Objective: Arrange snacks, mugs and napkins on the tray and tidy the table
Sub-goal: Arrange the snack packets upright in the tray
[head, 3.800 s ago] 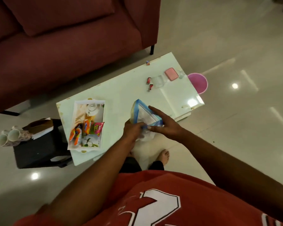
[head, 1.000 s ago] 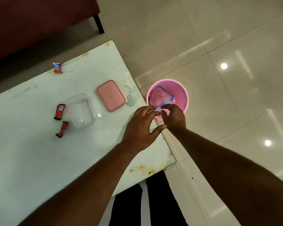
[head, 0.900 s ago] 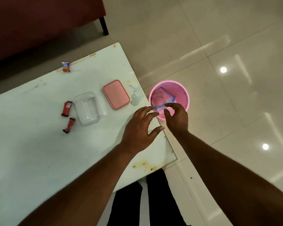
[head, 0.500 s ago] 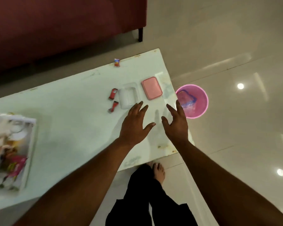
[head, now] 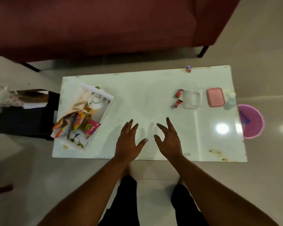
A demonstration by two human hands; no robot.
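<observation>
A white table (head: 153,98) fills the middle of the head view. At its left end sits a printed tray (head: 104,110) holding a pile of snack packets (head: 75,124) and a white mug (head: 96,100). My left hand (head: 129,141) and my right hand (head: 168,139) hover side by side over the table's near middle, fingers spread, holding nothing. At the right end lie two small red wrappers (head: 178,97), a clear plastic container (head: 193,99) and its pink lid (head: 215,97). Another small wrapper (head: 189,68) lies at the far edge.
A pink bin (head: 253,121) stands on the floor off the table's right end, with a plastic bag inside. A dark red sofa (head: 104,25) runs behind the table. A black stool (head: 23,115) with papers and cups stands to the left.
The plastic bag left my hands and dropped into the pink bin. Both hands then drew back from the bin to the table's near middle, and my view swung left, bringing the tray into sight.
</observation>
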